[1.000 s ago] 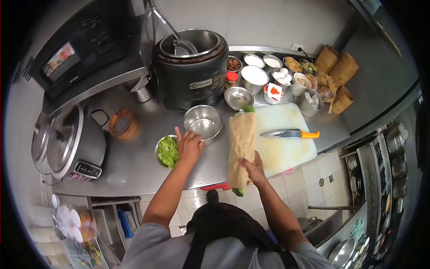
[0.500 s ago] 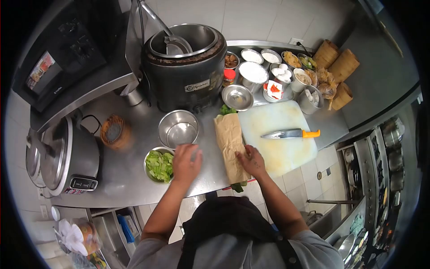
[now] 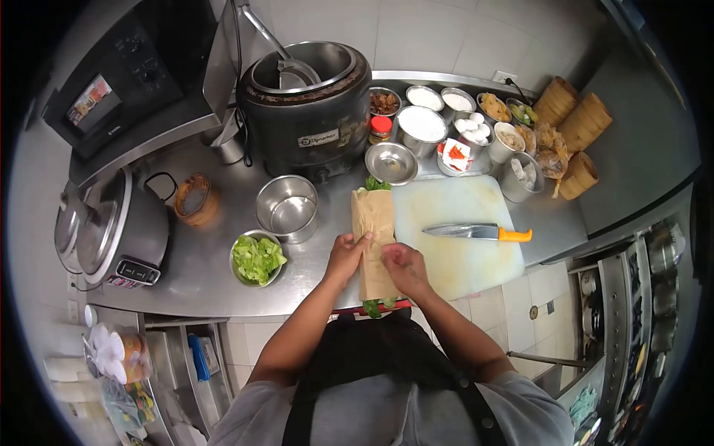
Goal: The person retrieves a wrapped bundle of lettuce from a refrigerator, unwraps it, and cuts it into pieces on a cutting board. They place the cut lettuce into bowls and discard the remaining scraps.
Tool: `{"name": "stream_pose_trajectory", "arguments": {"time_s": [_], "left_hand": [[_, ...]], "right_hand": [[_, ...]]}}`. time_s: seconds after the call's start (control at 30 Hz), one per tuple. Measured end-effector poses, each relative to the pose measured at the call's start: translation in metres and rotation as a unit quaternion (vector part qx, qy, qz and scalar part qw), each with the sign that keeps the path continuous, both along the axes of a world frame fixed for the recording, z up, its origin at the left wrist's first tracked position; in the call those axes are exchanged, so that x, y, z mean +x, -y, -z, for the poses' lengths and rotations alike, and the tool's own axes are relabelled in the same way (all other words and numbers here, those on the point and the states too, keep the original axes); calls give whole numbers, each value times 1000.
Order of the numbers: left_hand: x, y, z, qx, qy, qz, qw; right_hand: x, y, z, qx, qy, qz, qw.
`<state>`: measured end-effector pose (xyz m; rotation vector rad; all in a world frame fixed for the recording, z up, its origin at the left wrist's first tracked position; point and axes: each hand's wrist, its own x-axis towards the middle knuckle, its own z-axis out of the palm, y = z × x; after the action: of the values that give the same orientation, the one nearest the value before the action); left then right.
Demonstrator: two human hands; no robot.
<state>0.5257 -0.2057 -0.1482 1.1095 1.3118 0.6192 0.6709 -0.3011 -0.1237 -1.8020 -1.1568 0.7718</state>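
A brown paper roll [image 3: 375, 215] wrapped around leafy greens lies lengthwise at the counter's front edge, with leaves [image 3: 377, 183] poking out of its far end and more at its near end. My left hand [image 3: 345, 259] grips its left side, thumb on top of the paper. On the right side, my right hand [image 3: 405, 266] has its fingers curled in against the paper; the fingertips are partly hidden. Just right of the roll is a white cutting board [image 3: 465, 260], and a knife [image 3: 476, 232] with a yellow handle rests on it.
Left of my hands stand a bowl of cut lettuce [image 3: 256, 259] and a deep steel bowl [image 3: 288, 208]. Behind are a large black soup warmer [image 3: 305, 123], a shallow steel bowl [image 3: 392, 163] and several ingredient containers. A rice cooker [image 3: 123, 230] occupies the far left.
My left hand has come right from beside the lettuce bowl onto the paper roll. My right hand has shifted slightly left, its fingers now curled. The roll lies straighter.
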Motion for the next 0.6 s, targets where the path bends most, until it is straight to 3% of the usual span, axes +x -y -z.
{"name": "stream_pose_trajectory", "arguments": {"time_s": [0.03,0.07,0.1,0.13,0.2,0.27,0.33,0.4,0.43,0.5,0.6], "left_hand": [[-1,2,-3,0,-6,-2,1000],[-2,6,-6,86,-56,48,994],[-3,8,-8,172,-105,100,974],[-4,7,0,171,-110,97,974],[-6,1,26,135,-62,35,988],[-13,2,32,98,-24,17,995],[-14,7,32,58,15,-1,998],[-14,10,10,19,22,-41,999],[-14,12,-4,17,20,-44,999],[-9,13,-29,52,44,-58,996],[-18,4,-34,91,-38,-10,995]], "right_hand": [[-1,-3,0,40,-5,-46,998],[0,-3,0,38,-10,-48,998],[2,-5,-1,87,131,15,987],[4,-6,-2,137,270,77,950],[20,-6,14,76,250,109,959],[35,-6,11,-100,17,-52,993],[31,-2,18,-88,-26,-74,993],[12,0,11,59,16,-45,997],[3,-1,0,56,13,-47,997],[-11,-4,-27,105,25,-245,963],[-21,-2,-35,75,58,-289,953]]}}
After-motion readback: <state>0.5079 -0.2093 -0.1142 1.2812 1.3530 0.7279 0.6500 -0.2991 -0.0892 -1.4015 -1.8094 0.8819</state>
